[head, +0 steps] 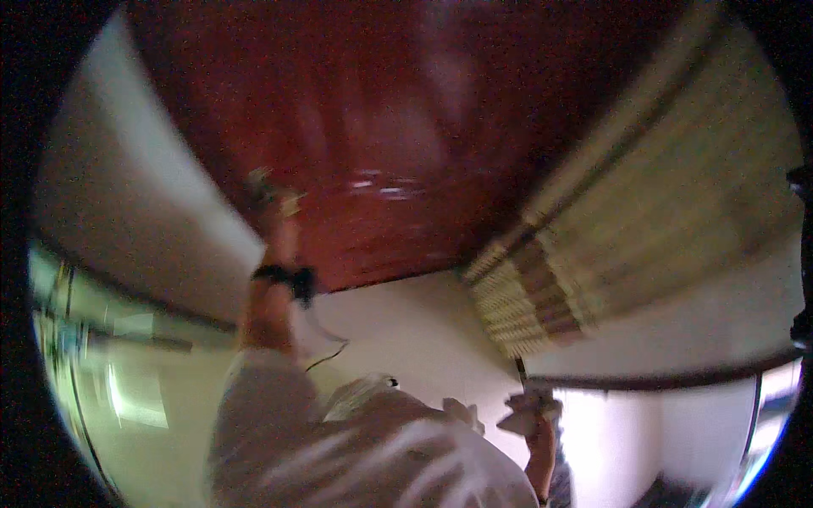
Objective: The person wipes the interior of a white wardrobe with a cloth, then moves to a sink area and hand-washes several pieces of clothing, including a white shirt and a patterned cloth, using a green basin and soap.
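Observation:
Blur covers much of the view. My left hand (276, 193) is at the left edge of a glossy dark red surface (394, 133), with a black band (289, 279) round its wrist. Small pale and greenish patches show at its fingers; whether they belong to a held thing cannot be told. Low on the right is my right hand (543, 406), away from the red surface. A crumpled grey-white piece (522, 414), perhaps cloth, lies against its fingers; the grip is unclear. My light-coloured shirt (394, 457) fills the bottom middle.
To the right hangs or lies a woven yellowish mat or textile (667, 203) with a brown stripe and a fringed edge. A thin dark cord (330, 357) runs below the left wrist. Pale wall-like surfaces border the red one, and a bright opening (610, 438) shows at the lower right.

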Motion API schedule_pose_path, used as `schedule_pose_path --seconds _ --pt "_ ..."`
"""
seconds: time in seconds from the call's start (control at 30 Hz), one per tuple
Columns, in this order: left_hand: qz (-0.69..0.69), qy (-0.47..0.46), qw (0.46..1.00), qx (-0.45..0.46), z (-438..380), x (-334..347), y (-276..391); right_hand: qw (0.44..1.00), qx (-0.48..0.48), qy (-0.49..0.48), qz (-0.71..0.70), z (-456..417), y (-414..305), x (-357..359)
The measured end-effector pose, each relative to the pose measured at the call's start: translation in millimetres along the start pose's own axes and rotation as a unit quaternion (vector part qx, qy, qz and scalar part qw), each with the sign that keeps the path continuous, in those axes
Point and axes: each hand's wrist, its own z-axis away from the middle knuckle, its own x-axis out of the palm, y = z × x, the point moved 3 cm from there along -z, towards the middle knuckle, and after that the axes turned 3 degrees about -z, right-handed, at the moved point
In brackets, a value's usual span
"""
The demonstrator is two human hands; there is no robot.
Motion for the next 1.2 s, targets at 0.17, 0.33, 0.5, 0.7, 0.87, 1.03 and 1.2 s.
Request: schedule_pose_path --seconds 0.17,0.33,0.5,0.7,0.87,1.03,1.2 --pt "0.139 -0.134 0.971 -0.141 32 25 -28 1.0 -0.029 0.003 0.007 -16 -19 -10" --pt "0.124 -0.223 0.884 -0.391 191 121 -63 0.995 -0.048 0.073 -0.053 37 7 -109" --pt "0.022 -0.338 0.799 -0.497 310 216 -74 0.976 -0.093 0.171 -0.097 91 -29 -179" --pt "-0.006 -0.602 0.664 -0.444 563 418 44 0.927 -0.131 0.301 -0.182 185 -70 -309" --pt "-0.044 -0.812 0.539 -0.218 831 508 240 0.879 -0.252 0.255 -0.313 217 -135 -394" --pt "0.004 -0.96 0.272 -0.06 1077 488 414 0.861 -0.27 0.238 -0.358 232 -168 -496" --pt "0.074 -0.968 0.238 0.013 1212 508 464 0.837 -0.317 0.286 -0.342 244 -230 -550"
